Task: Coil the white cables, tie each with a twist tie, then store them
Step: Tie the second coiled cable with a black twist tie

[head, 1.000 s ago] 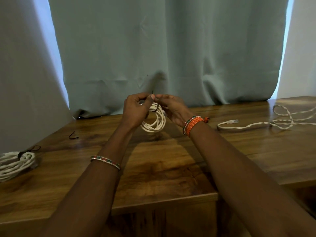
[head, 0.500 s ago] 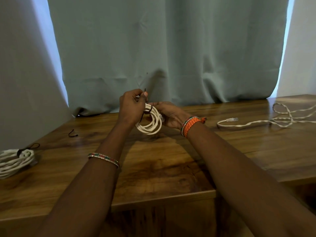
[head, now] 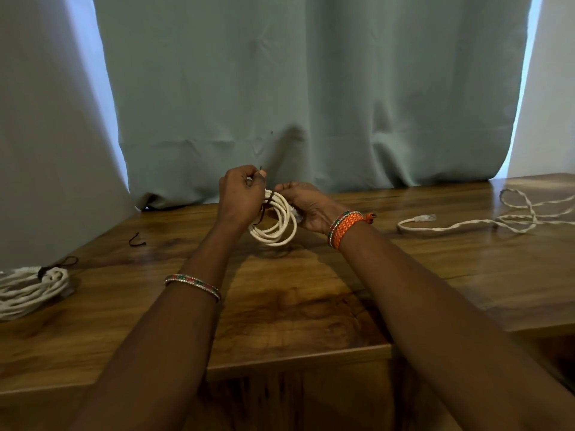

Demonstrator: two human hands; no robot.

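A small coil of white cable (head: 275,230) hangs between my hands above the middle of the wooden table (head: 295,306). A dark twist tie (head: 268,203) wraps the top of the coil. My left hand (head: 239,194) pinches one end of the tie, raised above the coil. My right hand (head: 306,205) holds the coil's right side and pinches the tie's other end. A tied white coil (head: 31,289) lies at the table's left edge. An uncoiled white cable (head: 466,223) with a clear plug lies at the right.
A spare dark twist tie (head: 137,240) lies on the table at the left, behind the tied coil. Grey-green curtains (head: 311,88) hang right behind the table. The table's front edge drops off below my forearms.
My hands drew apart, the left one lifting its tie end up and to the left. The coil dropped a little lower between them.
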